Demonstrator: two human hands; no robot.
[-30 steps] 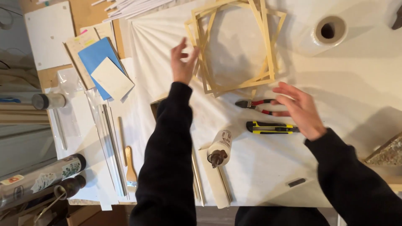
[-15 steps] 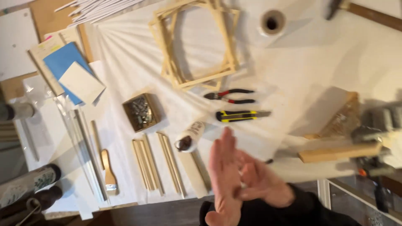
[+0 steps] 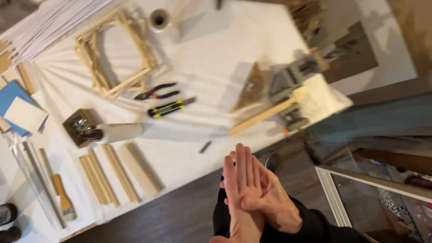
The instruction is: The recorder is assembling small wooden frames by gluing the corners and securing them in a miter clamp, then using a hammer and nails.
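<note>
Hands now pressed together: left hand (image 3: 240, 198) on right hand (image 3: 272, 204) (table shifted left)

A small open box (image 3: 80, 128) sits on the white cloth at the left. It is dark brown and square, with shiny little metal bits inside. A white tube (image 3: 118, 132) lies right beside it. No labels, signs or screens show clearly.

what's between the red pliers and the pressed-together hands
In the head view, the yellow-and-black utility knife lies just below the red pliers; further toward the hands sits a small dark marker-like piece on the white sheet.
</note>
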